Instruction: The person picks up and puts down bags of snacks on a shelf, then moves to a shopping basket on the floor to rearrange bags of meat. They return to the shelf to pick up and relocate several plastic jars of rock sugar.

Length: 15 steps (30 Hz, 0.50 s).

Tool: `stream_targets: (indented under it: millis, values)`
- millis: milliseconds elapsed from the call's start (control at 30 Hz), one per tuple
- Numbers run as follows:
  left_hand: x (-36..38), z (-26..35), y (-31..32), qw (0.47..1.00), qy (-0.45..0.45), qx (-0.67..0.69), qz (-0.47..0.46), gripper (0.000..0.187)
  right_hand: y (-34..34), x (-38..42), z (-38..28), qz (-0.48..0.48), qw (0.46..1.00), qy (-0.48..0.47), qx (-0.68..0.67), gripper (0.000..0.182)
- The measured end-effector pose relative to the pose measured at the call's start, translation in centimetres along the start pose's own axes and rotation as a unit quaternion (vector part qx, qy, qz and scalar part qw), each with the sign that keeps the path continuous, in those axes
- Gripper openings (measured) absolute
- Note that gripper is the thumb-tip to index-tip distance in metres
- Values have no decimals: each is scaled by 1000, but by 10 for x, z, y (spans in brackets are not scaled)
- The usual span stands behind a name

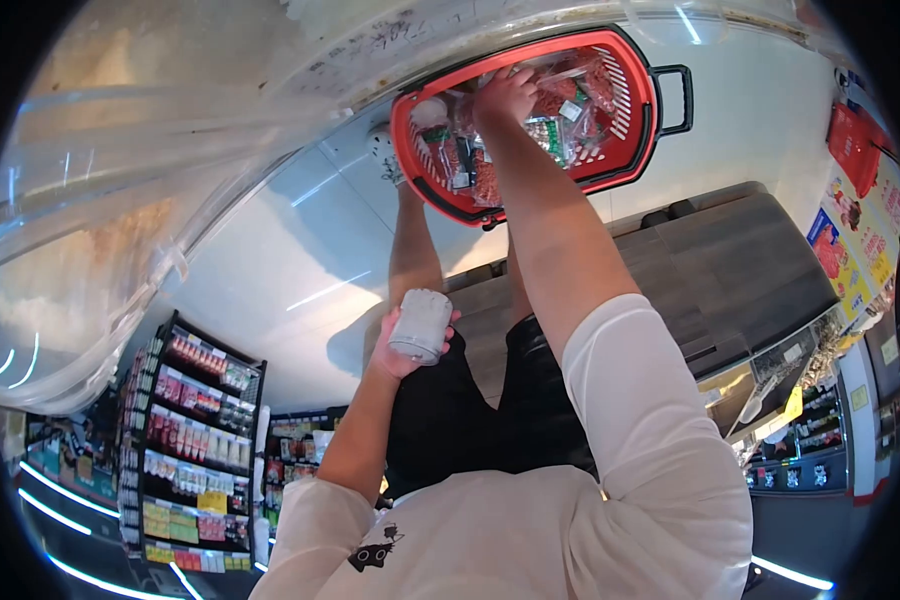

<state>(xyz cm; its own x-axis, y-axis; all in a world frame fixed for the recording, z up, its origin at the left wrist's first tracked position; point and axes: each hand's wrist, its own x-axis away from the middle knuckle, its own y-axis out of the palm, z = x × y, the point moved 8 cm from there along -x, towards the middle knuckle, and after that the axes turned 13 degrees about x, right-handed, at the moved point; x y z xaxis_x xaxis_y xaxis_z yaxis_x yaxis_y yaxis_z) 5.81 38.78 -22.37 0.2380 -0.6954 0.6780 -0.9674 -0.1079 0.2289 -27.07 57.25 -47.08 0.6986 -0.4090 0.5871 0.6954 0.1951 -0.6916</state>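
Observation:
My left hand (395,345) is wrapped around a whitish can-shaped item (421,327), held tilted above my lap. Its surface looks frosted or cloudy, and I cannot read a label. My right arm reaches down into a red shopping basket (625,160) with black trim. Inside it, my right hand (507,95) lies among the packets with its fingers bent; whatever is under them is hidden. Clear plastic packets with red contents (598,82) fill the basket, along with a green-and-white pack (546,135). At the basket's left end sits a pale round item (430,112).
The basket's black handle (674,99) sticks out to the right. A dark wood-look surface (715,275) lies at the right. Clear curved plastic (100,240) covers the upper left. A stocked shelf rack (195,450) stands at lower left, and colourful posters (855,250) hang at far right.

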Motion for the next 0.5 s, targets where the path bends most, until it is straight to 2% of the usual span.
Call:
stream_targets:
  millis: [33,67,100,133,167,300,367,500]
  values:
    - [-2,1,-2,1000,3,-5,2,78,1,1,0,14,997,12,74,91]
    - [-4,1,-4,1000,-3,-4,-3,79,1,-7,3,14,998,13,68,91]
    - [-3,2,-5,1000,-10,-2,-6,80,6,-13,10,-104,994,-18,-20,99]
    - [0,3,-5,1000,-12,-6,-6,80,13,-15,17,-216,970,-48,-106,106]
    - [0,1,-7,1000,-11,2,-4,80,33,-30,17,-192,968,-81,-136,118]
    - [-4,1,-11,1000,-17,12,-5,80,46,-32,19,-200,956,-83,-197,114]
    - [-7,0,-13,1000,-17,8,2,80,27,-18,23,-180,964,-21,-194,109]
    - [-4,0,-15,1000,1,-5,-3,82,21,-13,23,-174,957,35,-230,103]
